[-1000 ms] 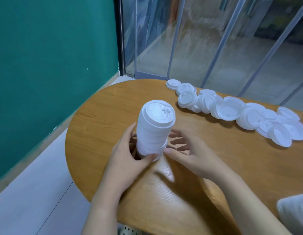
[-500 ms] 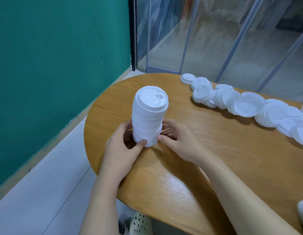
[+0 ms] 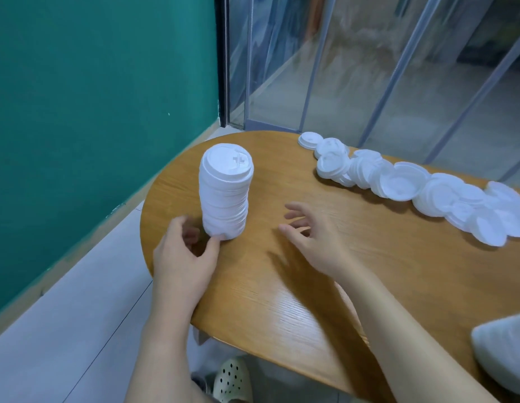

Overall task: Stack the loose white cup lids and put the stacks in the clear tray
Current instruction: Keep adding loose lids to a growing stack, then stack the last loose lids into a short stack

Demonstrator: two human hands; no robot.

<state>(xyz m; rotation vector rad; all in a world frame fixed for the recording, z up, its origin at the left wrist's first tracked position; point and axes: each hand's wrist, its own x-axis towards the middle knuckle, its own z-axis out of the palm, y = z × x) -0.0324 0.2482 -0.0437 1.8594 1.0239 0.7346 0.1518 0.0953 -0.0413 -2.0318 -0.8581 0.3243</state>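
Note:
A tall stack of white cup lids stands upright near the left end of the wooden table. My left hand sits at the stack's base, its thumb tip touching the bottom lid and its fingers curled beside it. My right hand hovers over the table to the right of the stack, fingers spread and relaxed, holding nothing. A long row of loose white lids lies overlapping along the table's far right side. No clear tray is in view.
A teal wall runs along the left and glass panels with metal frames stand behind the table. The table's rounded left edge is close to the stack. A white object pokes in at the lower right. A perforated shoe shows below the table.
My right hand has let go of the stack and drawn away to the right. The left hand has loosened to a thumb touch at the base. The view has shifted left.

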